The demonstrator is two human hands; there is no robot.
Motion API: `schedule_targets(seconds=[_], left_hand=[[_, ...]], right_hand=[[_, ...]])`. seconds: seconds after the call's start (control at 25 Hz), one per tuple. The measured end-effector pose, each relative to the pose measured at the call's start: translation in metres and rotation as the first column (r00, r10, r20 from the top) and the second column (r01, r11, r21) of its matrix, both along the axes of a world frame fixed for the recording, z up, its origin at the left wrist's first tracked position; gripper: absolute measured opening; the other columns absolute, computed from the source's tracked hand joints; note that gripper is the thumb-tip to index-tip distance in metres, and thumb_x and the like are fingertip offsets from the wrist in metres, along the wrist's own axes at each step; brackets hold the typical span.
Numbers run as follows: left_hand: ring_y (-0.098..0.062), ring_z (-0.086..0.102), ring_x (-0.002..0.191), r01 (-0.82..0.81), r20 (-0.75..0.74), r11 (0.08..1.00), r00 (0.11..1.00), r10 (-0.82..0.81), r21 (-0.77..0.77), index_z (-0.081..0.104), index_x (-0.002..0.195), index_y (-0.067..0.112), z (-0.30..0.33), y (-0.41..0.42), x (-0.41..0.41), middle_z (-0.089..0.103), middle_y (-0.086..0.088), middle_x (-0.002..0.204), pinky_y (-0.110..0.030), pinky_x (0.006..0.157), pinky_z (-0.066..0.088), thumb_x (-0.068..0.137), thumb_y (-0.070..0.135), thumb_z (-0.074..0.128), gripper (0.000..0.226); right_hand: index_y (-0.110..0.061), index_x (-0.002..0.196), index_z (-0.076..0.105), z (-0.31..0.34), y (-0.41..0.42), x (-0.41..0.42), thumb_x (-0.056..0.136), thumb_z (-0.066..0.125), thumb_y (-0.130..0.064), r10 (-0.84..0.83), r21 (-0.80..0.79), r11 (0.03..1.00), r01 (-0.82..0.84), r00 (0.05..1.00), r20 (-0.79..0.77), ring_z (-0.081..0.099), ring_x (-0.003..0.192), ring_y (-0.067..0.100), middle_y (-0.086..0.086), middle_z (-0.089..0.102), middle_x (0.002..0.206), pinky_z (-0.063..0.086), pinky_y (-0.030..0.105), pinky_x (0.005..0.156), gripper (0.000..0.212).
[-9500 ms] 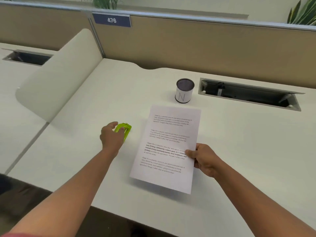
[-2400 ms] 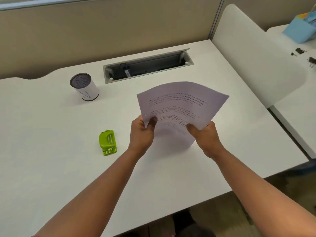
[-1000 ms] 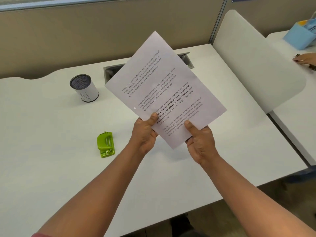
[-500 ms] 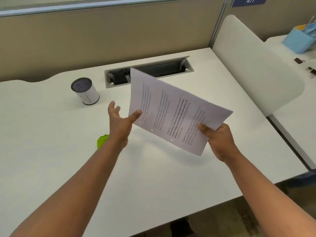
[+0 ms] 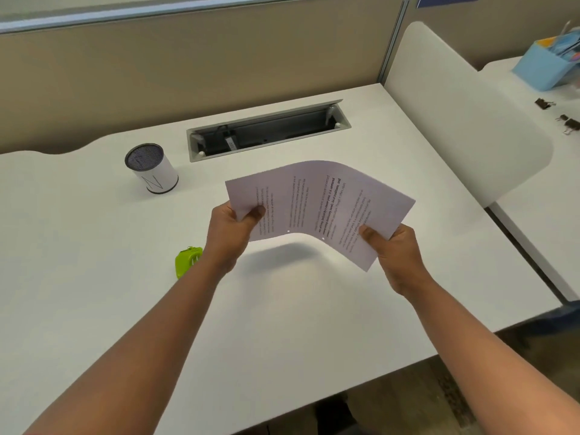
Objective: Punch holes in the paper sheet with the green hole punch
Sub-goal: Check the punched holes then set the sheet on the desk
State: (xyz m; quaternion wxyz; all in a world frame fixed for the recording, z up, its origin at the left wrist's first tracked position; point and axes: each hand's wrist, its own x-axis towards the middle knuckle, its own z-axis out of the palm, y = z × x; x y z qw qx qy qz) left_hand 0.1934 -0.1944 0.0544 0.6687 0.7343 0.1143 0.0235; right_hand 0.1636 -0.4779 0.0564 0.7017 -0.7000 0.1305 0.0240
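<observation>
The white printed paper sheet, now showing two punched holes along its near edge, is bowing above the white desk. The left hand, free half a second ago, is pinching its left corner again; the right hand is gripping the right. The green plastic hole punch is lying at eight o'clock, suggesting punching is finished.

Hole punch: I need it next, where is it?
The hole punch lies on the desk, partly hidden beside the left forearm, nearer than the cup.
</observation>
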Motion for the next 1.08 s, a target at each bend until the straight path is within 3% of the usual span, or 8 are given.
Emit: schedule_targets(seconds=[0.16, 0.4, 0.64, 0.8, 0.92, 1.08], left_hand=[[0.005, 0.068, 0.082, -0.139, 0.086, 0.990, 0.986, 0.140, -0.017, 0.071, 0.099, 0.029, -0.013, -0.020, -0.010, 0.074, 0.018, 0.095, -0.013, 0.075, 0.051, 0.093, 0.008, 0.069, 0.021], [0.013, 0.065, 0.076, -0.200, -0.003, 0.979, 0.980, 0.200, 0.026, 0.067, 0.102, 0.023, -0.035, -0.035, -0.025, 0.071, 0.019, 0.092, -0.015, 0.070, 0.048, 0.097, 0.010, 0.064, 0.014], [0.007, 0.064, 0.086, -0.210, -0.012, 0.977, 0.978, 0.210, 0.043, 0.065, 0.108, 0.020, -0.036, -0.032, -0.026, 0.070, 0.017, 0.096, -0.005, 0.067, 0.048, 0.097, 0.009, 0.063, 0.015], [0.008, 0.064, 0.085, -0.209, -0.012, 0.975, 0.977, 0.211, 0.078, 0.066, 0.109, 0.019, -0.037, -0.031, -0.026, 0.070, 0.016, 0.096, -0.004, 0.067, 0.048, 0.097, 0.010, 0.063, 0.015], [0.000, 0.065, 0.087, -0.209, -0.012, 0.973, 0.977, 0.211, 0.097, 0.066, 0.113, 0.015, -0.037, -0.031, -0.028, 0.070, 0.008, 0.099, -0.004, 0.066, 0.047, 0.097, 0.011, 0.063, 0.016], [0.004, 0.064, 0.089, -0.194, -0.008, 0.971, 0.980, 0.197, 0.140, 0.063, 0.110, 0.024, -0.033, -0.032, -0.029, 0.068, 0.016, 0.096, -0.011, 0.071, 0.048, 0.097, 0.014, 0.064, 0.016]], right_hand=[[-0.022, 0.100, 0.071, -0.007, 0.016, -0.007, 0.095, 0.064, -0.003, -0.092, -0.031, 0.995, 0.093, 0.995, 0.025, 0.073, 0.086, 0.005, -0.012, 0.076, 0.094, 0.059, 0.034, 0.085, 0.022], [-0.031, 0.088, 0.066, -0.024, 0.031, -0.016, 0.096, 0.060, -0.004, -0.087, -0.130, 0.989, 0.077, 0.994, -0.073, 0.066, 0.083, 0.008, -0.008, 0.071, 0.091, 0.057, 0.053, 0.091, 0.029], [-0.030, 0.087, 0.067, -0.021, 0.028, -0.013, 0.096, 0.059, -0.003, -0.101, -0.136, 0.987, 0.091, 0.992, -0.069, 0.069, 0.089, 0.017, -0.009, 0.072, 0.090, 0.057, 0.041, 0.085, 0.030], [-0.030, 0.087, 0.068, -0.020, 0.027, -0.014, 0.096, 0.058, -0.002, -0.091, -0.139, 0.987, 0.081, 0.993, -0.069, 0.069, 0.083, 0.003, -0.012, 0.072, 0.091, 0.057, 0.032, 0.082, 0.031], [-0.030, 0.089, 0.067, -0.020, 0.027, -0.016, 0.096, 0.058, -0.003, -0.085, -0.152, 0.986, 0.071, 0.992, -0.088, 0.067, 0.084, 0.008, -0.009, 0.072, 0.093, 0.056, 0.035, 0.082, 0.029], [-0.028, 0.093, 0.067, -0.019, 0.026, -0.016, 0.097, 0.058, -0.003, -0.094, -0.146, 0.986, 0.079, 0.990, -0.104, 0.069, 0.087, 0.008, -0.010, 0.072, 0.094, 0.057, 0.033, 0.082, 0.027]])
